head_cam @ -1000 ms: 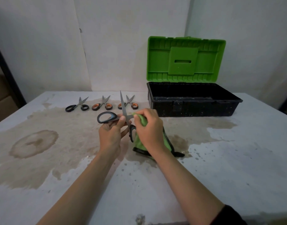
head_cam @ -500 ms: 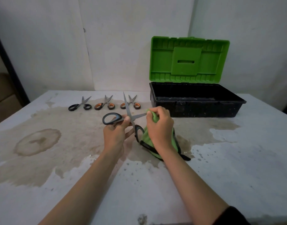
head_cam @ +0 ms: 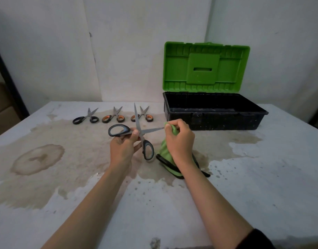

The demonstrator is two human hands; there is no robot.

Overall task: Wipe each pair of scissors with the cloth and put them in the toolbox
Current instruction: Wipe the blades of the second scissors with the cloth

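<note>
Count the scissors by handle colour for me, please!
Black-handled scissors on the table: 1
Orange-handled scissors on the table: 2
Grey-and-black scissors in the left hand: 1
Total: 4

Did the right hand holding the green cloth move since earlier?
Yes: the right hand slid the green cloth rightward along the blade of the grey-handled scissors to its tip, toward the black green-lidded toolbox.

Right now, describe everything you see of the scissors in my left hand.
The big scissors have grey metal blades and black-and-grey handles. Held wide open above the table, one blade points away, the other rightward. The left hand grips near the pivot; the right hand pinches the green cloth at the rightward tip.
</note>
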